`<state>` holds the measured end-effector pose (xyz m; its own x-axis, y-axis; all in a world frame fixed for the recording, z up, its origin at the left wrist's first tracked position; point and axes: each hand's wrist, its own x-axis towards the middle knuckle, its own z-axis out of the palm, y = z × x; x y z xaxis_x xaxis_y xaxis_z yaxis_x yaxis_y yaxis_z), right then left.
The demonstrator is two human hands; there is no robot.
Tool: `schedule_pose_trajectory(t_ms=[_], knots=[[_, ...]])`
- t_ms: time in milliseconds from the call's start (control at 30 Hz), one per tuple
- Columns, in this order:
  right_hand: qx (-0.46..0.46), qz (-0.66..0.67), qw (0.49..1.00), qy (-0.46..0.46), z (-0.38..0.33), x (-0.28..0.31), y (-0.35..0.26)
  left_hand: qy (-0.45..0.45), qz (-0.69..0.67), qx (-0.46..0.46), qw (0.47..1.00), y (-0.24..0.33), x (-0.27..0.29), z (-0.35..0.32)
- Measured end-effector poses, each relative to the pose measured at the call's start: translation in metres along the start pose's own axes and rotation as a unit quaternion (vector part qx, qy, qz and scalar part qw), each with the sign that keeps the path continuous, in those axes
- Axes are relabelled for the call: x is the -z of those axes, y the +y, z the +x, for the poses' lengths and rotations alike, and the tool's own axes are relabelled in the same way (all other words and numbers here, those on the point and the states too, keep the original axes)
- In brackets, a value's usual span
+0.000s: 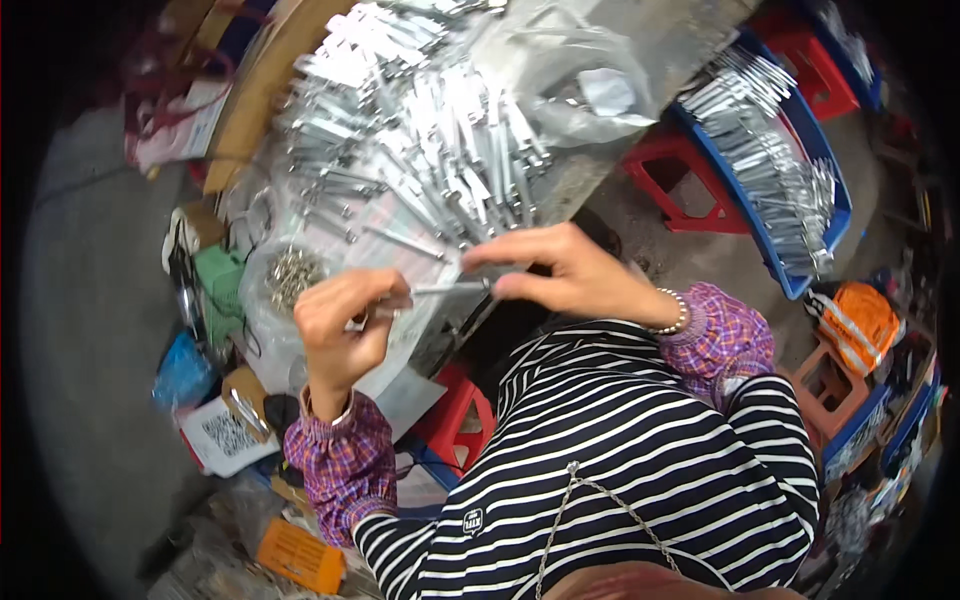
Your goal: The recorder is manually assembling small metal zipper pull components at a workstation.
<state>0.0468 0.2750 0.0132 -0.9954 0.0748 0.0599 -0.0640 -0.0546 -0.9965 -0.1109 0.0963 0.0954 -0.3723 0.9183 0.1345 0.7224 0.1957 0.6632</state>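
A slim silver metal rod (450, 288) lies level between my two hands, above the near edge of the work table. My left hand (345, 315) is closed, with its fingertips pinched on the rod's left end. My right hand (570, 268) has its thumb and fingers apart; the thumb tip is at the rod's right end, and I cannot tell whether it touches. Just beyond my hands, a large heap of similar silver metal pieces (430, 140) covers the table. A clear plastic bag of small metal parts (292, 275) sits beside my left hand.
Another clear plastic bag (570, 75) rests on the table's far right. Blue trays of metal pieces (765, 160) stand on red stools (685, 185) to the right. An orange bundle (860, 320) lies at far right. A green box (218, 280) and blue bag (185, 370) are at left.
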Motion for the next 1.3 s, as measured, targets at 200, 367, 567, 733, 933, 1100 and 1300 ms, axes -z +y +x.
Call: schedule_pose_trajectory(t_ms=[200,367,567,733,933,1100,1300], knots=[[-0.109,0.161,0.981,0.007,-0.023,0.016,0.0,-0.045,-0.083,0.045,0.995,0.015,-0.044,0.054],[-0.23,0.335,0.907,0.112,-0.055,0.042,0.015,0.047,0.116,-0.114,0.986,-0.006,-0.109,0.146],[-0.287,0.364,0.879,0.114,-0.08,0.045,0.036,-0.107,0.347,-0.086,0.928,0.006,-0.162,0.19],[-0.301,0.373,0.874,0.072,-0.082,0.034,0.044,-0.079,0.297,-0.144,0.941,-0.005,-0.16,0.189],[-0.31,0.361,0.874,0.094,-0.084,0.025,0.048,-0.051,0.306,-0.126,0.942,-0.012,-0.161,0.179],[-0.309,0.344,0.883,0.083,-0.081,0.02,0.049,-0.081,0.287,-0.099,0.949,-0.019,-0.156,0.177],[-0.315,0.327,0.887,0.082,-0.082,0.02,0.044,-0.072,0.247,-0.094,0.962,-0.016,-0.165,0.177]])
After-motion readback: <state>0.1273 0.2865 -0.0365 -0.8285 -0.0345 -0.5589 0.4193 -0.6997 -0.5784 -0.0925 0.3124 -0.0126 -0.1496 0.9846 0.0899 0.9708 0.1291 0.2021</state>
